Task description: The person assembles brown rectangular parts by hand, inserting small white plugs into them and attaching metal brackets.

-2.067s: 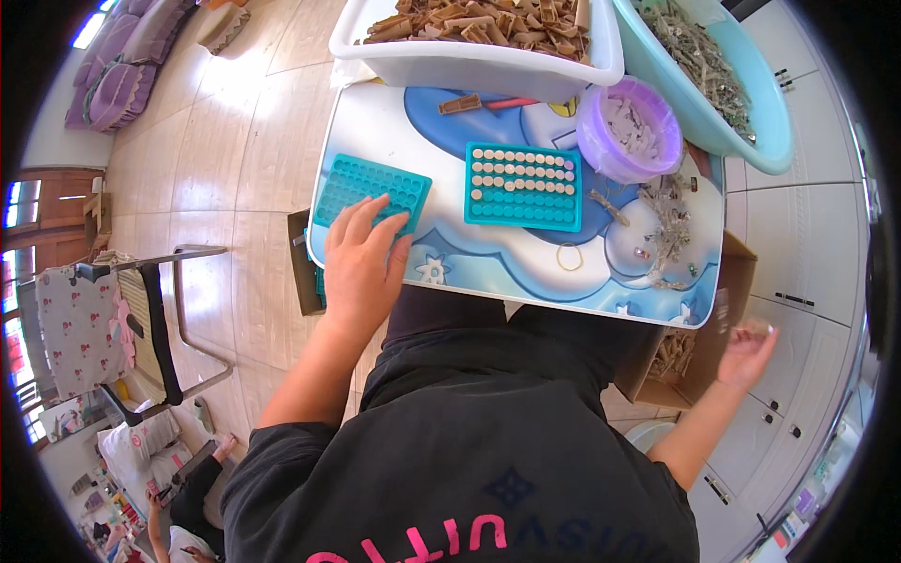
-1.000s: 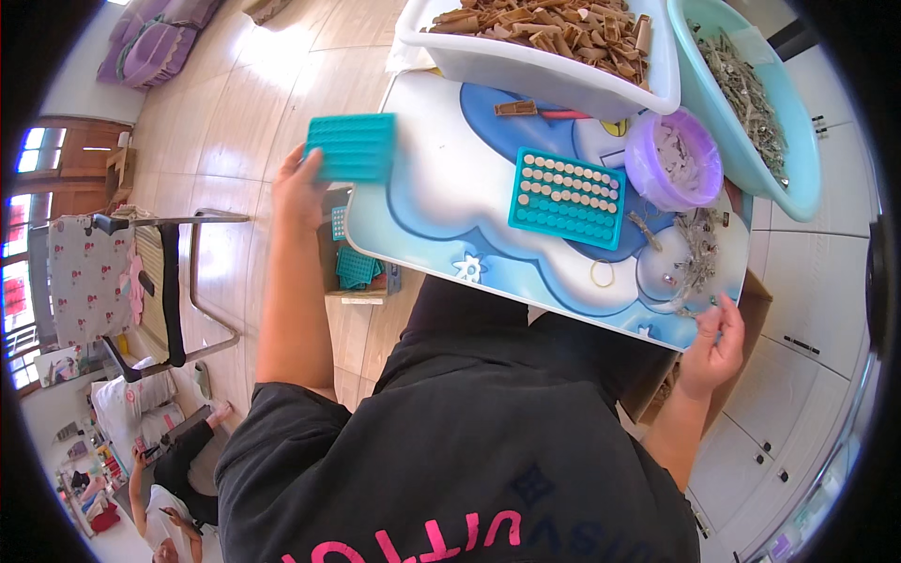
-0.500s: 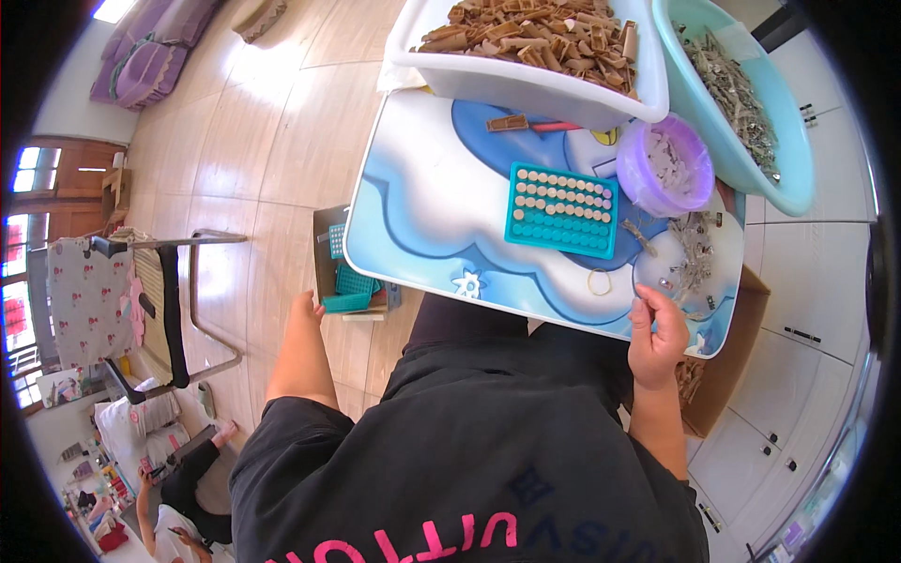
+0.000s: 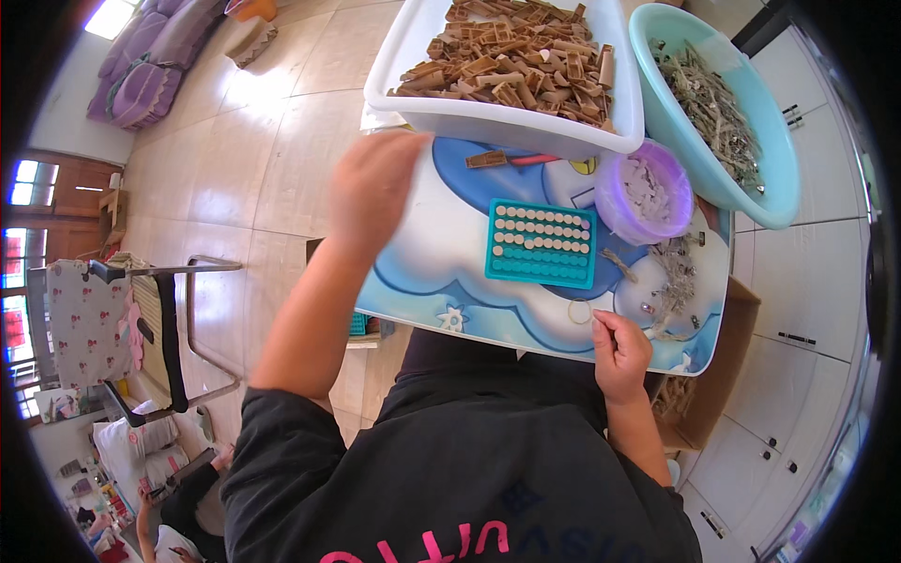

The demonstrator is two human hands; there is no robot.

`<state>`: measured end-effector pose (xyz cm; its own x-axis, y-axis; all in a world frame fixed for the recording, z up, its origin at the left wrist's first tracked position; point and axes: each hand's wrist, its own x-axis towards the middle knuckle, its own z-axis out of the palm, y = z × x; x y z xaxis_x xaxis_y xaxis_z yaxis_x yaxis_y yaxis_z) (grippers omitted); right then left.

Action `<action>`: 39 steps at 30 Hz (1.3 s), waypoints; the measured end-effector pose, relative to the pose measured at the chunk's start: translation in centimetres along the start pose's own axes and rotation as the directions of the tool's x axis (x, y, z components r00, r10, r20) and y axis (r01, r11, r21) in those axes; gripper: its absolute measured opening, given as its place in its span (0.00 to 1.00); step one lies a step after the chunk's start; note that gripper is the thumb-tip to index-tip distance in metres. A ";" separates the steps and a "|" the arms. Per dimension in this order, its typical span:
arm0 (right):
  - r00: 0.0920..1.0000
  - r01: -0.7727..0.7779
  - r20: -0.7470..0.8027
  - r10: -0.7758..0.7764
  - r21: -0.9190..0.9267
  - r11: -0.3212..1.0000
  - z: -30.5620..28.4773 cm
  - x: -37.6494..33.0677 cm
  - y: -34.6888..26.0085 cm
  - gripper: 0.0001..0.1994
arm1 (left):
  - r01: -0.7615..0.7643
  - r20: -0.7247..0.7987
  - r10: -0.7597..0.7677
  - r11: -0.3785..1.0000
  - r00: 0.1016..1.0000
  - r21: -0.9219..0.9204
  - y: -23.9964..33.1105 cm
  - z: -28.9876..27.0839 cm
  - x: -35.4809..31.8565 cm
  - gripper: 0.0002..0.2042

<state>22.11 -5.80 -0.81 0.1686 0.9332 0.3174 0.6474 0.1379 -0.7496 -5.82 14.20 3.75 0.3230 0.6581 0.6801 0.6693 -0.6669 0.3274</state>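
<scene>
My left hand [image 4: 375, 188] is blurred in motion above the left edge of the small blue-and-white table [image 4: 441, 277], with nothing visible in it. A teal tray [image 4: 542, 242] lies in the middle of the table, its upper rows filled with pale round pieces. My right hand [image 4: 619, 352] rests at the table's near right edge with its fingers curled. It lies just below a loose heap of small metal parts [image 4: 671, 281]. I see nothing clearly between its fingers. A second teal tray [image 4: 358, 324] lies in a box below the table's left side.
At the back of the table stands a white tub [image 4: 413, 98] of brown wooden pieces, with a teal basin [image 4: 779, 188] of grey metal bits and a purple bowl [image 4: 648, 192] on its right. A cardboard box [image 4: 723, 375] sits right, a metal-framed chair [image 4: 178, 328] left.
My left hand carried an empty teal tray off the table down to the box at its left, let go, and has risen over the table edge. My right hand came to the near edge.
</scene>
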 end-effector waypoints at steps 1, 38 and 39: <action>1.000 0.003 0.015 -0.003 0.008 1.000 0.0 0.1 -0.1 0.04 | -0.111 0.087 0.110 0.994 0.990 0.012 0.6 1.2 0.6 0.09; 0.886 -0.447 0.022 0.463 0.309 0.840 -7.7 4.3 1.9 0.08 | 0.902 0.978 -0.130 -0.382 0.165 -0.203 14.0 2.6 -7.5 0.11; 0.951 -0.306 0.064 0.303 0.063 0.950 -7.3 3.7 1.6 0.08 | 0.902 0.979 -0.126 -0.382 0.163 -0.199 14.1 2.5 -7.6 0.11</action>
<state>29.15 -4.56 3.42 0.3088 0.9504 0.0379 0.5167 -0.1342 -0.8456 2.88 0.69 1.57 0.6233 0.5331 -0.5721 -0.0976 0.7789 0.6194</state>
